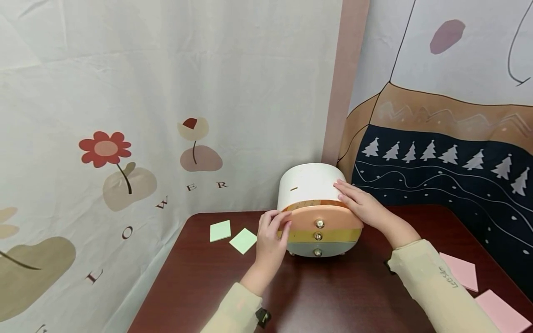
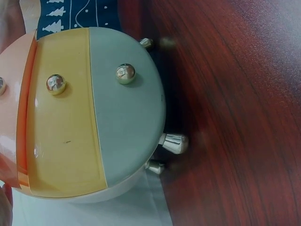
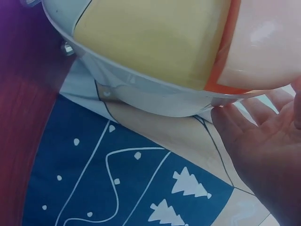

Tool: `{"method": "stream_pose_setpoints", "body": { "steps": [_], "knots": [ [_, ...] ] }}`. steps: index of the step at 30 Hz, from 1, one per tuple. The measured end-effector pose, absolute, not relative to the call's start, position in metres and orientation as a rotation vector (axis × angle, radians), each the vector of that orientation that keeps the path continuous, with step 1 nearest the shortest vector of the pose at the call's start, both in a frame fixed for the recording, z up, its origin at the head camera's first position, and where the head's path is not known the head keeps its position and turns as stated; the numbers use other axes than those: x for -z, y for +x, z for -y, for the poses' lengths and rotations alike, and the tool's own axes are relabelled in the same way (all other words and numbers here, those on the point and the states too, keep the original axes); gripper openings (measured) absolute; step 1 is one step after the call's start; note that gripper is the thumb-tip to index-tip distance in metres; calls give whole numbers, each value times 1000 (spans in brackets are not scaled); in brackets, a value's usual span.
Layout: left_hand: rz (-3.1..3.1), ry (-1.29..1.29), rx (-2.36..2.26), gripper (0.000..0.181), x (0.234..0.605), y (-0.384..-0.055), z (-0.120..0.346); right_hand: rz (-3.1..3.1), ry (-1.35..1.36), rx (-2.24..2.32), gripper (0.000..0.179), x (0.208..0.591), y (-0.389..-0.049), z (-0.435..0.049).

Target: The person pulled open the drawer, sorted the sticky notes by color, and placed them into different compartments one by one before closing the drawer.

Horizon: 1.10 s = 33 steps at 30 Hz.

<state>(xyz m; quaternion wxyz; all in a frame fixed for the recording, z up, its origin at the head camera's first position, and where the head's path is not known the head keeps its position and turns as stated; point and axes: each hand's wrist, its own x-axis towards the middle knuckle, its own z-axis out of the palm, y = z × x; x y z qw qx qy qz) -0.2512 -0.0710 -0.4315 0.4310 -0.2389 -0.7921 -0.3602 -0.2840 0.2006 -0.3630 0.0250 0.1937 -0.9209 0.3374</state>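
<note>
A small rounded white cabinet [image 1: 312,180] stands on the table with three stacked drawers, each with a round metal knob. The peach top drawer [image 1: 301,221] is slightly pulled out, showing an orange gap above its front. Below it are the yellow drawer [image 1: 300,236] and the grey-green drawer [image 2: 124,113], both flush. My left hand [image 1: 269,238] holds the left edge of the peach drawer front with bent fingers and thumb. My right hand [image 1: 366,210] rests fairly straight fingers on the cabinet's upper right side. In the left wrist view only a sliver of the left hand shows.
Two pale green sticky-note pads [image 1: 220,231] lie on the dark red table [image 1: 200,286] left of the cabinet. Pink note pads [image 1: 501,311] lie at the right, partly behind the right sleeve. Printed cloth [image 1: 258,92] hangs close behind the table.
</note>
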Motion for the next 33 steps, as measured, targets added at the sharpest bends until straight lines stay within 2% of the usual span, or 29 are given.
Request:
{"method": "stream_pose_setpoints", "body": {
  "steps": [33],
  "knots": [
    [1994,-530,876,24,427,-258,66,2811,666,-1032,53,354,-283,-204]
  ]
}}
